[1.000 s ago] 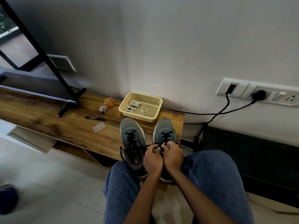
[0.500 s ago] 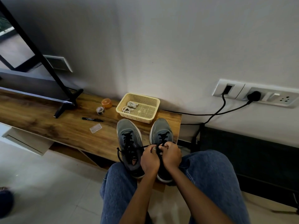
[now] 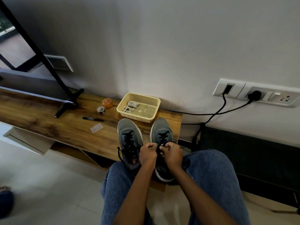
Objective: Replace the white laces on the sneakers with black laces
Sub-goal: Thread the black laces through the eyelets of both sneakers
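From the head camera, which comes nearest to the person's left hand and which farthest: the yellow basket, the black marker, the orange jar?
Measured from the left hand, which pinches the black lace over the right sneaker:
1. Yellow basket: straight behind the sneakers, by the wall.
2. Black marker: to the left on the wooden bench.
3. Orange jar: farther back and left, near the wall.

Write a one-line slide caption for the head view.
Both hands, left hand and right hand, pinch the black lace on the right sneaker.
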